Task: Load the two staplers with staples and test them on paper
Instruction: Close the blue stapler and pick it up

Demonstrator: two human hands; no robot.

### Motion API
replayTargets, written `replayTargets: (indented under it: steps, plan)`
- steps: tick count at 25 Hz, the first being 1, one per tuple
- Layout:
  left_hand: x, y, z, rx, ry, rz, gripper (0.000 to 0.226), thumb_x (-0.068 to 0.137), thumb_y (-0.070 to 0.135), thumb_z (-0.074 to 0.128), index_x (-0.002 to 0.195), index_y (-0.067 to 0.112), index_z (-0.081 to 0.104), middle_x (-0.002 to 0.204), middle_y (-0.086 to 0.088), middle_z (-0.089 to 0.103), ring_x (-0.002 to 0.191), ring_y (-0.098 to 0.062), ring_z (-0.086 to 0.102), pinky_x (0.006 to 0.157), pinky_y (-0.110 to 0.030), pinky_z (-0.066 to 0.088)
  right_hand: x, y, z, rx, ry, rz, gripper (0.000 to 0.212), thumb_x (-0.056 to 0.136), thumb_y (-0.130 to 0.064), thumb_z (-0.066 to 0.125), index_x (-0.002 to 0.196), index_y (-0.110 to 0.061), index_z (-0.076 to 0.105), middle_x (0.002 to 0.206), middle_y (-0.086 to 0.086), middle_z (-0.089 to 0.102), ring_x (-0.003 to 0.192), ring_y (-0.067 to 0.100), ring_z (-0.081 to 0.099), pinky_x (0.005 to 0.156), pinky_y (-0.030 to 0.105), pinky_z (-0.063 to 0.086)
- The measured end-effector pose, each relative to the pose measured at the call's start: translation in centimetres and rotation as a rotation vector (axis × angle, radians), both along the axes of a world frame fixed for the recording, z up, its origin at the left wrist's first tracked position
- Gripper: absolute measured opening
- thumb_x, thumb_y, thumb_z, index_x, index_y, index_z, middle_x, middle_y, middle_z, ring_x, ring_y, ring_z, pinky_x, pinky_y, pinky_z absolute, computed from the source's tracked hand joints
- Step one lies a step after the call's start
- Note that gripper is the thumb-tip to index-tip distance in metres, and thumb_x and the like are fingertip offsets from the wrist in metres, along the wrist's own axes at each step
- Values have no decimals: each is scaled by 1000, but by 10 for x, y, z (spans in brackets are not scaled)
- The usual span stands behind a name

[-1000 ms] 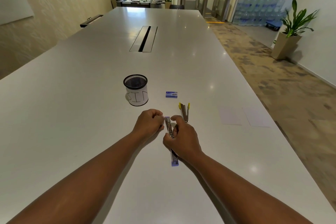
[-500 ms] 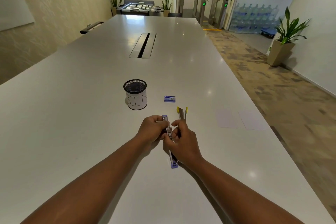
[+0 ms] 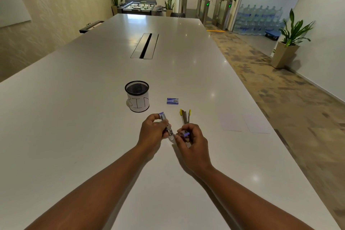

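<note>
- The white table (image 3: 93, 117) carries all items.
- Two paper sheets (image 3: 244, 122) lie flat to the right, well apart from the hands.
- A mesh cup (image 3: 137, 96) labelled "BIN" stands upright beyond the hands.
- The left hand (image 3: 151, 131) grips the purple stapler (image 3: 164, 120), opened out, just above the table.
- The right hand (image 3: 192, 143) pinches its near purple end.
- The yellow stapler (image 3: 185, 116) lies open beside the right hand.
- The staple box (image 3: 172, 101) lies between cup and yellow stapler.
</note>
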State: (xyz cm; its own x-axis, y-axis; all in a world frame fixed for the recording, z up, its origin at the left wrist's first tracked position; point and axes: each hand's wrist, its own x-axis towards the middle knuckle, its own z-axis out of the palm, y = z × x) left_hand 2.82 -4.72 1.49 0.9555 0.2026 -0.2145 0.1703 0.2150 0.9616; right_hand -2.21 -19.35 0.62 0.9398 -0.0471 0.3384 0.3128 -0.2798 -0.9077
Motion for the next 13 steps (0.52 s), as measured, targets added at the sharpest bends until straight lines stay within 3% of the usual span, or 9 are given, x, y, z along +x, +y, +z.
replayTargets:
  steps: [3,5,7,9,11,13]
  plan:
    - [-8,4,3,8,-25,-187,22,98,11,63,120,10,63,84,-18,75,75,-24,72,75,-37,60,5,2,-6,-142,-50,16,21,91,-17,71,103,-32,62,91,-11,65,82,10,61,73,23,53]
    - [-15,8,7,-33,-50,-303,23,100,7,59,123,10,61,85,-21,74,75,-26,71,78,-38,59,9,1,-9,-243,-110,46,17,96,-22,66,113,-27,66,104,-13,64,94,6,61,79,26,53]
    - [-19,9,8,-51,-69,-371,28,99,2,58,126,10,60,95,-27,74,85,-33,72,87,-41,59,9,1,-7,-285,-134,118,27,100,-22,60,127,-21,65,120,-9,64,109,1,58,90,23,51]
    - [-21,11,7,-58,-93,-411,31,98,-2,58,127,9,64,106,-23,74,97,-32,73,89,-40,59,5,1,-3,-285,-116,191,42,101,-19,57,143,-23,54,131,-10,62,117,-4,56,98,16,47]
    - [-21,11,5,-64,-104,-448,30,98,-2,59,125,8,68,111,-24,73,103,-34,72,94,-42,57,3,1,-2,-258,-33,236,60,102,-19,56,156,-31,32,135,-8,62,116,-1,60,98,12,45]
    - [-20,12,5,-43,-102,-442,25,103,13,54,122,8,70,113,-26,72,105,-38,68,99,-49,53,3,2,-3,-208,68,240,72,102,-24,56,160,-35,14,135,-7,64,113,5,66,97,15,50]
